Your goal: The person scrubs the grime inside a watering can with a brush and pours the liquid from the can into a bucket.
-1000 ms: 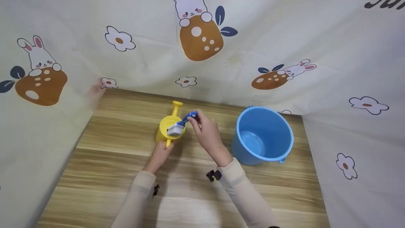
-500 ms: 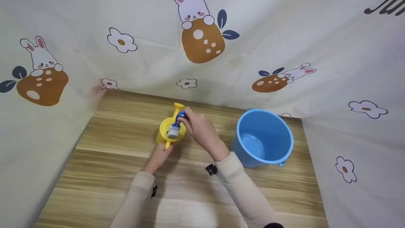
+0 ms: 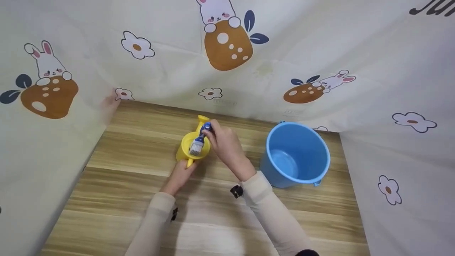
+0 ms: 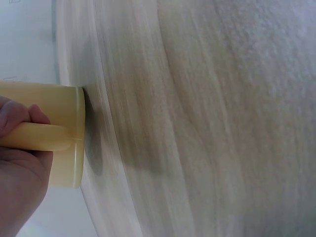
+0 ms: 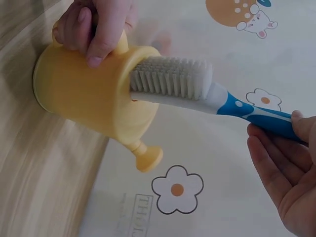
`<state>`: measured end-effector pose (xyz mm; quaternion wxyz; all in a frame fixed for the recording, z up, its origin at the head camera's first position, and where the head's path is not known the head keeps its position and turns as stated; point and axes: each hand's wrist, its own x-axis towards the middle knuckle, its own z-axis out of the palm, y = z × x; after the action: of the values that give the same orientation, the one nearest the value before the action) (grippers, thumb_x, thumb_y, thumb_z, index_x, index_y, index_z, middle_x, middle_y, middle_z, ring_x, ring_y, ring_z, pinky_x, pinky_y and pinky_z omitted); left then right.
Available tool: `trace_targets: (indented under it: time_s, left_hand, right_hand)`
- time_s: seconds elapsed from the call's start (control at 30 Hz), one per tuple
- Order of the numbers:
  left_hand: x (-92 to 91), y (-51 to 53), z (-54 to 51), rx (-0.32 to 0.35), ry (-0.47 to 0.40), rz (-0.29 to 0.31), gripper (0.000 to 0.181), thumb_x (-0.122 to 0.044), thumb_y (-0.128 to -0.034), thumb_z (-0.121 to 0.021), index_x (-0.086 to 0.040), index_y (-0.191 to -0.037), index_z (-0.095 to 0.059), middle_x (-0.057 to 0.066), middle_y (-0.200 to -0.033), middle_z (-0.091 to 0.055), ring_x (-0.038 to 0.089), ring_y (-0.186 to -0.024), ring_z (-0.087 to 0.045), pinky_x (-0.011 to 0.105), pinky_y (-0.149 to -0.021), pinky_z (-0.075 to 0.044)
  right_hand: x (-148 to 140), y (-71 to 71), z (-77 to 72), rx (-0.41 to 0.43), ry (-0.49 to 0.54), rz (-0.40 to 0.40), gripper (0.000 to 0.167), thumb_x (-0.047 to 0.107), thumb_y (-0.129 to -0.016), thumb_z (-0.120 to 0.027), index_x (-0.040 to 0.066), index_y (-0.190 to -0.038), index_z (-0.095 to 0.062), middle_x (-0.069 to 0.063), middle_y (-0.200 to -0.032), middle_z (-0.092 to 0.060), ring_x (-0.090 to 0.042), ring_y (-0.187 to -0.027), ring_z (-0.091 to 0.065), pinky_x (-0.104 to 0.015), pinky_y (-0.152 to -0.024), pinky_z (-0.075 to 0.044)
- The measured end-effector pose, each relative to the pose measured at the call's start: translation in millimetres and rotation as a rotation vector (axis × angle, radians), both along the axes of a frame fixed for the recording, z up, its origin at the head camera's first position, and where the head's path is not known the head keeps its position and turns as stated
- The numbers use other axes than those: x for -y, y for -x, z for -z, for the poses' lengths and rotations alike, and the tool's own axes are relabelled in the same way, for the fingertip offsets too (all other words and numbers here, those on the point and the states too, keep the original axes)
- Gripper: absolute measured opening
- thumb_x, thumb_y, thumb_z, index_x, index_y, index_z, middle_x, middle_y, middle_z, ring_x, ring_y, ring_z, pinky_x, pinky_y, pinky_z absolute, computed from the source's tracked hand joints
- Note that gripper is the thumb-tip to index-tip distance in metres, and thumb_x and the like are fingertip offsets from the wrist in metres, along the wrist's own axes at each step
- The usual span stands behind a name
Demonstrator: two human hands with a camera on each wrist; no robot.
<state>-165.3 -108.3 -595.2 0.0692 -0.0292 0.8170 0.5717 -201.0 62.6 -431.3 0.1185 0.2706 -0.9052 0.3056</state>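
A yellow watering can (image 3: 183, 153) is held by its handle in my left hand (image 3: 180, 175), its spout pointing to the far side. In the left wrist view the fingers wrap round the can's handle (image 4: 39, 137). My right hand (image 3: 227, 144) pinches the blue handle of a scrub brush (image 3: 196, 146) between thumb and fingers. The white bristles (image 5: 170, 76) of the brush reach into the can's open top, as the right wrist view shows. The tip of the brush head is hidden inside the can.
A blue bucket (image 3: 298, 153) stands on the wood-grain surface (image 3: 213, 209) to the right of my right hand. Pale cloth (image 3: 170, 71) printed with rabbits and flowers rises at the back and both sides.
My right hand has shifted slightly left and turned, so the brush, sideways before, now points more toward me over the can's opening. The left hand keeps hold of the can.
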Motion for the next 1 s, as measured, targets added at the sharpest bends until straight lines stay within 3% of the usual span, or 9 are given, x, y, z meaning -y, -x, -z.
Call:
trace_targets:
  time_s: [0.2,0.67,1.0]
  left_hand:
    - [1.0,0.1,0.5,0.007,0.009,-0.01,0.043,-0.017,-0.096,-0.057,-0.016,-0.058,-0.038,-0.01,-0.052,-0.034,0.007,-0.049,-0.031,0.023,-0.048,-0.026]
    - [1.7,3.4,2.7,0.05,0.031,0.007,0.04,-0.022,-0.0976,-0.059,-0.016,-0.062,-0.042,-0.006,-0.056,-0.039,0.01,-0.053,-0.037,0.025,-0.053,-0.034]
    - [0.6,3.5,1.6,0.064,0.022,0.015,0.037,-0.019,-0.0975,-0.058,-0.015,-0.064,-0.042,-0.005,-0.058,-0.04,0.011,-0.054,-0.038,0.025,-0.055,-0.035]
  right_hand:
    - [-2.5,4.1,6.5,0.002,0.061,0.016,0.024,0.028,-0.102,-0.053,0.005,-0.108,-0.057,-0.008,-0.079,-0.067,-0.016,-0.067,-0.063,-0.03,-0.061,-0.053]
    - [-1.1,8.1,10.4,0.112,0.104,0.092,0.026,0.031,-0.102,-0.052,0.005,-0.107,-0.058,-0.009,-0.086,-0.071,-0.015,-0.073,-0.068,-0.026,-0.064,-0.055]
    - [3.8,8.2,7.9,0.11,0.035,0.063,0.024,0.029,-0.102,-0.053,0.006,-0.109,-0.057,-0.012,-0.088,-0.072,-0.021,-0.076,-0.071,-0.028,-0.067,-0.057]
